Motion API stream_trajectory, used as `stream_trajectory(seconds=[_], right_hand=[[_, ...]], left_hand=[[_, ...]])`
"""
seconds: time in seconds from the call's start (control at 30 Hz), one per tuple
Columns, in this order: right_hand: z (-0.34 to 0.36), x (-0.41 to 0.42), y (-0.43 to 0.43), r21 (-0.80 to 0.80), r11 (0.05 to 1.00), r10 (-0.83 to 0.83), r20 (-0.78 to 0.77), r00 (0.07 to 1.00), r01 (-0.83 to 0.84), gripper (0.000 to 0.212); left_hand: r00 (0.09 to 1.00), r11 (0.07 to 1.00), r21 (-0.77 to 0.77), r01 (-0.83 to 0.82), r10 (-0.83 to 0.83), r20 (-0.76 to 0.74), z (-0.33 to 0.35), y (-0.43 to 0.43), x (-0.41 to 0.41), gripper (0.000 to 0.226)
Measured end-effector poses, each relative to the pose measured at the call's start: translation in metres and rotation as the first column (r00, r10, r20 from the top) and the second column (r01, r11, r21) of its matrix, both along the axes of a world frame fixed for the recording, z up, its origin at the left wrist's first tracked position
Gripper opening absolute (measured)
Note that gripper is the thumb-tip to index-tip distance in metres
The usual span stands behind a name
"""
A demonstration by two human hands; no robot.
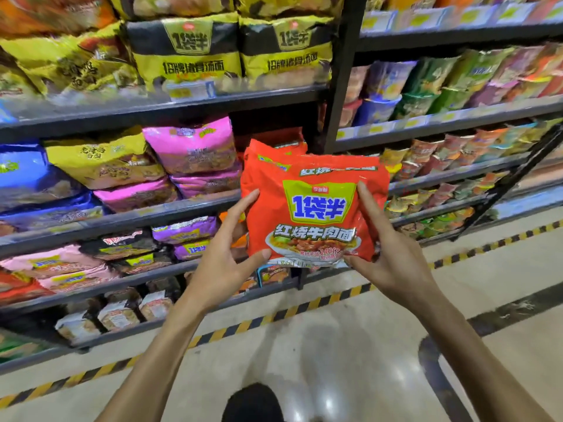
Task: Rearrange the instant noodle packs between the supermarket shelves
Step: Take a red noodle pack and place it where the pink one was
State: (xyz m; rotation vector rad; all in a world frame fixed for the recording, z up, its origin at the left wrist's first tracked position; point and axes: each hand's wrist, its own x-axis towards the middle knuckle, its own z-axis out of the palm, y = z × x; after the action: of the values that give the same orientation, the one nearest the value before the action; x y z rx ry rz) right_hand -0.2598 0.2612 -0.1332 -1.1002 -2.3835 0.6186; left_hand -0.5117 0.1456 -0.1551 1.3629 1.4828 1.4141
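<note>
Price tags (191,92) blurred — second red pack (268,149) mostly hidden.

You are seeing a brightly lit view; overhead light is glaring off the glossy floor (307,373), and the shelves (158,108) are blurring and bending toward the edges

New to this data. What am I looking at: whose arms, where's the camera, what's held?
No robot here: a person works with bare hands. The single picture comes from a wide-angle camera on their head, looking forward and down, so the arms reach in from the bottom. The left hand and right hand grip a red noodle pack by its two sides, in front of the shelves. These hold more goods: pink packs, and yellow-and-black packs above. A second red pack shows just behind the held one; whether it is held too, I cannot tell.
</note>
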Motion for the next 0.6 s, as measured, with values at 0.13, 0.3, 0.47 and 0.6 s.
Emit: stream_trajectory(seconds=[0.13, 0.3, 0.47, 0.6], right_hand=[[-0.01, -0.013, 0.051, 0.012, 0.998, 0.062, 0.026, 0.998, -0.062, 0.117], [-0.024, -0.047, 0.126, 0.026, 0.99, 0.141, 0.028, 0.99, -0.142, 0.114], [-0.04, -0.093, 0.192, 0.211, 0.971, 0.115, 0.013, 0.993, -0.115, 0.114], [-0.072, -0.124, 0.224, 0.259, 0.964, 0.054, 0.027, 0.998, -0.06, 0.128]], left_hand=[[0.996, 0.995, -0.042, -0.089, 0.089, 0.0, -0.004, 0.036, -0.001, 0.08], [0.987, 0.985, -0.063, -0.161, 0.16, -0.018, -0.015, 0.09, -0.031, 0.082], [0.951, 0.966, 0.02, -0.258, 0.258, -0.168, -0.041, 0.151, -0.059, 0.094], [0.891, 0.951, 0.101, -0.291, 0.308, -0.333, -0.064, 0.192, -0.074, 0.102]])
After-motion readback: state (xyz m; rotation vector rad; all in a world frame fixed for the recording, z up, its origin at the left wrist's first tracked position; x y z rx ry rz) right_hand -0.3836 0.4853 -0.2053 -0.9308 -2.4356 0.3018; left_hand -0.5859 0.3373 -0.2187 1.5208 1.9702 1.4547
